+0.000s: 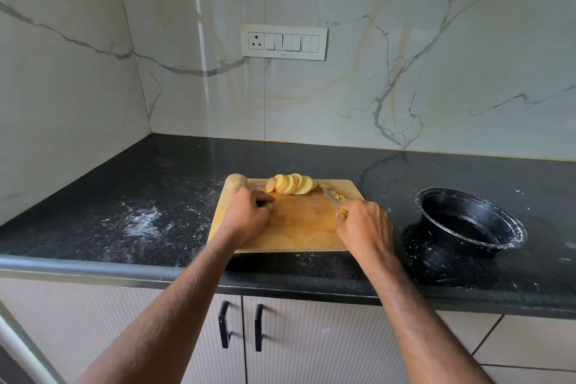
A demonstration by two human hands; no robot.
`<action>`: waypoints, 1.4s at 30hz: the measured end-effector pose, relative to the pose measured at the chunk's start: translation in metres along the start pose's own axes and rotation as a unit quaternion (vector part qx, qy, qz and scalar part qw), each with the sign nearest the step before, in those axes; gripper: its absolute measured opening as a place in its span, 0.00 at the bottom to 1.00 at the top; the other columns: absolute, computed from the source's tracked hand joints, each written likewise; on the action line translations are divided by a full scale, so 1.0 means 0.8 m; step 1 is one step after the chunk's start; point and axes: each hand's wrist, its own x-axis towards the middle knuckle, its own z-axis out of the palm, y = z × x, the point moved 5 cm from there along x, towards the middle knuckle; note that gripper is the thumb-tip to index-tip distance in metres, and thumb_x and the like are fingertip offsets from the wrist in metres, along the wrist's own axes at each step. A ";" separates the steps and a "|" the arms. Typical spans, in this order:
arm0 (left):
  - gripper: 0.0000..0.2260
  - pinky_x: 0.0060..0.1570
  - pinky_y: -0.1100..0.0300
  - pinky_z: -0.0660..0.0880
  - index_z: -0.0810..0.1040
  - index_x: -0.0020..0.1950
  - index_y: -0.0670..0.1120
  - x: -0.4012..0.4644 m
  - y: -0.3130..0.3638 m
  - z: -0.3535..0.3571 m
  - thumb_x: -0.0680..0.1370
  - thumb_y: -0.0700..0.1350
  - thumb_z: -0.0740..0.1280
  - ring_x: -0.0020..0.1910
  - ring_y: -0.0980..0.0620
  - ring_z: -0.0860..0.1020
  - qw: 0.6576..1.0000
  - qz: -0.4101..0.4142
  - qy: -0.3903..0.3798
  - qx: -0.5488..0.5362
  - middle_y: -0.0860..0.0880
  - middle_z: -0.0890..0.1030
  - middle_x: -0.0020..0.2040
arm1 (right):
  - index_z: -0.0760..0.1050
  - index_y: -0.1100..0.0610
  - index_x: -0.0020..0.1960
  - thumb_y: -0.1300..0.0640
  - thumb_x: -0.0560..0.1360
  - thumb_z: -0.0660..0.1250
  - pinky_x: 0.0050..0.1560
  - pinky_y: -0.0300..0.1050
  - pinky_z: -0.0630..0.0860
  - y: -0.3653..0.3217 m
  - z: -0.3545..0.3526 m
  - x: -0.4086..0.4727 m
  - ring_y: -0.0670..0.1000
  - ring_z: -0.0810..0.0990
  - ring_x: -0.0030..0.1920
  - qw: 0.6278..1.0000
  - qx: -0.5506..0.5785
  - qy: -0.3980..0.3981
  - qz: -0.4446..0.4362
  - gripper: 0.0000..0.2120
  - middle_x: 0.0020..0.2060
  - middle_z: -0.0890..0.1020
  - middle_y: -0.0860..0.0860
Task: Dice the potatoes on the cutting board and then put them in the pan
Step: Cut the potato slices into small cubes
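- The potato slices lie in a row at the far edge of the wooden cutting board. They are round and yellow and lean on each other.
- A small heap of cut potato bits sits at the far right part of the board, just beside the slices.
- A whole potato with its brown skin on sits at the far left corner of the board.
- The left hand rests on the left side of the board, near the whole potato. Its fingers are curled in, and I see nothing in them.
- The right hand grips a knife with a yellow handle. The blade points up and left, and its tip is beside the potato bits.
- The board lies on a black speckled tabletop. White dust and scratches show on the tabletop to the left of the board.
- A black pan stands on the tabletop to the right of the board, apart from it. It has white marks on its rim, and I see no potato in it.
- Behind it all is a marble wall with a white switch plate.
- Under the tabletop are pale cupboard doors with black handles.
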 end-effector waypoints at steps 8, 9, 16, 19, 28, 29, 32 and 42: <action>0.10 0.55 0.69 0.70 0.86 0.57 0.44 0.001 -0.001 0.004 0.78 0.39 0.68 0.50 0.60 0.77 1.000 0.005 -0.004 -0.001 0.50 0.85 0.57 | 0.84 0.52 0.53 0.53 0.77 0.69 0.41 0.48 0.83 0.001 0.006 0.005 0.55 0.84 0.42 1.000 0.021 0.011 0.016 0.07 0.43 0.86 0.51; 0.10 0.54 0.69 0.70 0.86 0.57 0.45 0.001 -0.001 0.005 0.77 0.40 0.69 0.49 0.61 0.77 1.000 0.008 -0.003 0.002 0.50 0.85 0.56 | 0.84 0.51 0.52 0.53 0.77 0.69 0.40 0.47 0.82 0.000 0.007 0.002 0.54 0.84 0.41 0.999 0.028 0.016 0.015 0.07 0.43 0.86 0.51; 0.10 0.49 0.61 0.76 0.86 0.56 0.50 0.022 0.025 0.030 0.76 0.50 0.73 0.44 0.59 0.77 0.997 0.065 0.005 0.047 0.52 0.85 0.51 | 0.83 0.51 0.51 0.53 0.77 0.70 0.39 0.46 0.81 0.007 0.014 0.002 0.55 0.83 0.40 0.996 0.075 0.043 0.030 0.05 0.41 0.85 0.51; 0.12 0.58 0.50 0.69 0.84 0.59 0.53 0.051 0.044 0.049 0.77 0.55 0.71 0.55 0.54 0.73 0.991 0.079 0.004 0.111 0.53 0.82 0.55 | 0.83 0.52 0.46 0.54 0.75 0.71 0.36 0.46 0.78 0.017 0.013 0.002 0.57 0.82 0.37 0.992 0.092 0.068 0.050 0.03 0.37 0.84 0.52; 0.18 0.70 0.35 0.54 0.76 0.70 0.58 0.134 0.099 0.113 0.79 0.53 0.68 0.72 0.50 0.64 0.936 0.117 -0.160 0.291 0.57 0.75 0.69 | 0.83 0.52 0.47 0.52 0.75 0.70 0.35 0.48 0.77 0.024 0.022 0.008 0.59 0.82 0.38 0.992 0.088 0.068 0.052 0.05 0.37 0.84 0.52; 0.18 0.70 0.34 0.54 0.76 0.70 0.58 0.138 0.102 0.119 0.79 0.52 0.68 0.72 0.50 0.65 0.928 0.120 -0.180 0.304 0.57 0.76 0.69 | 0.83 0.52 0.47 0.52 0.75 0.70 0.36 0.48 0.77 0.025 0.022 0.009 0.58 0.82 0.39 0.993 0.088 0.066 0.052 0.05 0.38 0.84 0.52; 0.15 0.68 0.35 0.56 0.79 0.66 0.57 0.145 0.104 0.132 0.80 0.49 0.67 0.68 0.49 0.71 0.911 0.127 -0.209 0.331 0.57 0.79 0.64 | 0.83 0.51 0.48 0.52 0.77 0.68 0.37 0.46 0.76 0.026 0.024 0.009 0.56 0.83 0.40 0.993 0.090 0.064 0.044 0.06 0.39 0.84 0.51; 0.09 0.61 0.41 0.58 0.84 0.59 0.54 0.143 0.104 0.106 0.81 0.47 0.66 0.64 0.48 0.66 0.958 0.106 -0.103 0.246 0.56 0.81 0.58 | 0.81 0.53 0.44 0.54 0.73 0.72 0.34 0.50 0.78 0.032 0.026 0.012 0.58 0.82 0.36 0.984 0.130 0.112 0.050 0.02 0.35 0.83 0.51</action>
